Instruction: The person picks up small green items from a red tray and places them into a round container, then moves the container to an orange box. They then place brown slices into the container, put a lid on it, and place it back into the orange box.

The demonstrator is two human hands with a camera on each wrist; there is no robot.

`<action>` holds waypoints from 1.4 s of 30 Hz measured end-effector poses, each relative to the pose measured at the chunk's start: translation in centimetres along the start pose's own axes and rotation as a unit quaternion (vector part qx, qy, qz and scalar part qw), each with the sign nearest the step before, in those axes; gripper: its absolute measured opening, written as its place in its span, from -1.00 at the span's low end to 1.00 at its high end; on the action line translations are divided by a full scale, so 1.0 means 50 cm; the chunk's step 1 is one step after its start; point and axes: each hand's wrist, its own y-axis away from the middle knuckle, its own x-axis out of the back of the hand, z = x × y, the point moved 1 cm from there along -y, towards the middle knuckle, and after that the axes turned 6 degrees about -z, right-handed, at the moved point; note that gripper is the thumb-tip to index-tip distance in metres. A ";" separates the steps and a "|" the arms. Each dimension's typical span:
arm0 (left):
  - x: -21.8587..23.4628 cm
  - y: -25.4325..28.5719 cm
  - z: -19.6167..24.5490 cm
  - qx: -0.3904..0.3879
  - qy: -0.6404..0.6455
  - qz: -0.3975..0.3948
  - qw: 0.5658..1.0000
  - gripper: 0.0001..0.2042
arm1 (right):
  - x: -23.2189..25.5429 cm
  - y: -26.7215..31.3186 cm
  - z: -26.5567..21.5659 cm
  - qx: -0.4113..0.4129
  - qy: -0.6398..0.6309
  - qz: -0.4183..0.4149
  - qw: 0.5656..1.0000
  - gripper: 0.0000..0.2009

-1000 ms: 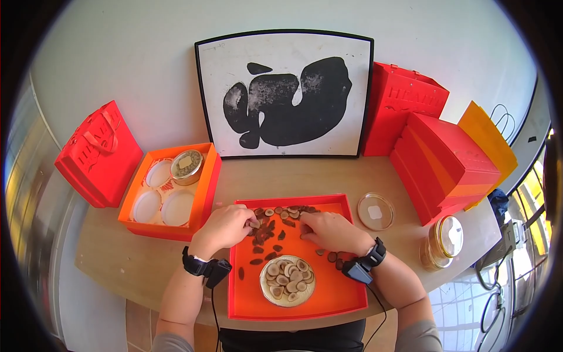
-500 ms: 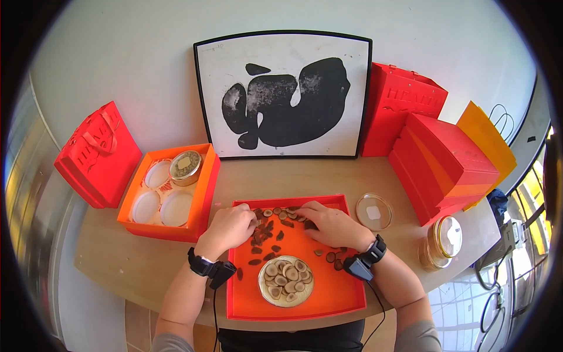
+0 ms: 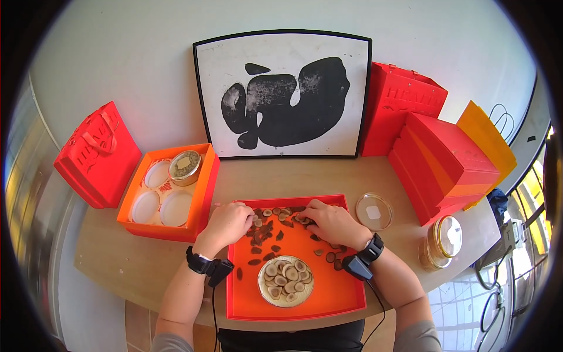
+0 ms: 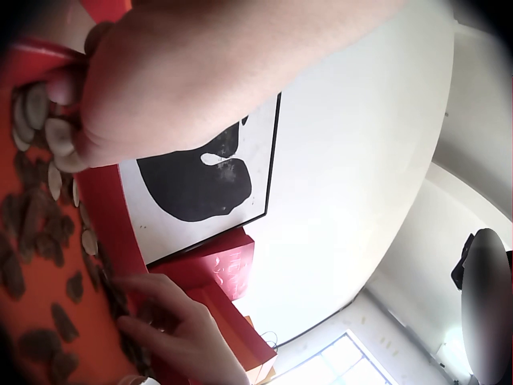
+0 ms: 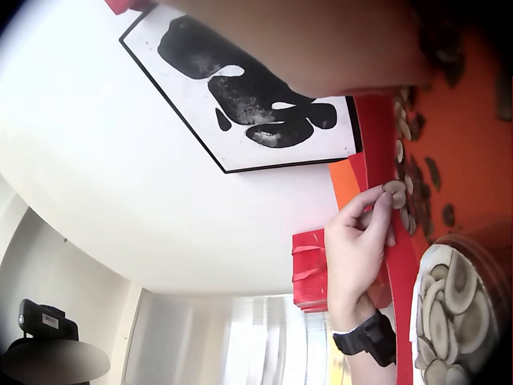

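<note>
My left hand (image 3: 230, 223) pinches a pale dried slice (image 5: 395, 192) between thumb and fingers at the far left of the red-rimmed orange tray (image 3: 337, 287). Across from it, my right hand (image 3: 337, 224) reaches down with bent fingers among dark slices (image 4: 132, 345) along the tray's far side; I cannot tell whether it grips one. Many dark dried slices (image 3: 262, 233) lie scattered between the hands. Nearer the body, a round pale dish (image 3: 296, 303) in the tray holds a heap of light, brown-centred slices (image 3: 286, 278).
An orange box (image 3: 132, 220) with round compartments and one lidded jar (image 3: 185, 166) stands left. To the right are a clear round lid (image 3: 375, 212), a glass jar (image 3: 440, 243) and red boxes (image 3: 443, 164). A framed black-and-white picture (image 3: 281, 94) leans behind.
My right hand went toward the tray's far edge, then came slightly back among the dark slices. My left hand has stayed near the far left corner, shifting only a little.
</note>
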 end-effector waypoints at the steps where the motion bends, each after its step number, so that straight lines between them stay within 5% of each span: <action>1: 0.001 0.000 0.000 0.000 0.000 0.000 1.000 -0.85 | 0.000 0.000 0.000 -0.009 0.013 0.007 1.000 -0.75; 14: 0.031 0.001 0.017 0.008 0.110 -0.021 0.994 -0.81 | 0.008 -0.009 -0.005 -0.019 -0.015 0.108 0.994 -0.86; 20: 0.037 0.002 0.020 0.012 0.110 -0.038 0.993 -0.81 | 0.065 0.007 -0.073 0.036 -0.132 0.015 0.991 -0.83; 22: 0.039 0.003 0.022 0.012 0.103 -0.040 0.994 -0.81 | 0.080 0.021 -0.111 0.128 -0.205 -0.072 0.968 -0.82; 26: 0.038 0.002 0.023 0.005 0.122 -0.052 0.991 -0.82 | 0.076 0.025 -0.114 0.098 -0.174 -0.101 0.975 -0.79; 31: 0.065 0.012 0.052 -0.009 0.215 -0.071 0.974 -0.82 | 0.022 0.005 -0.031 0.006 -0.049 -0.007 0.999 -0.66; 42: 0.110 0.073 0.156 -0.187 0.258 -0.173 0.932 -0.83 | -0.012 -0.005 0.005 0.032 -0.053 -0.010 0.998 -0.73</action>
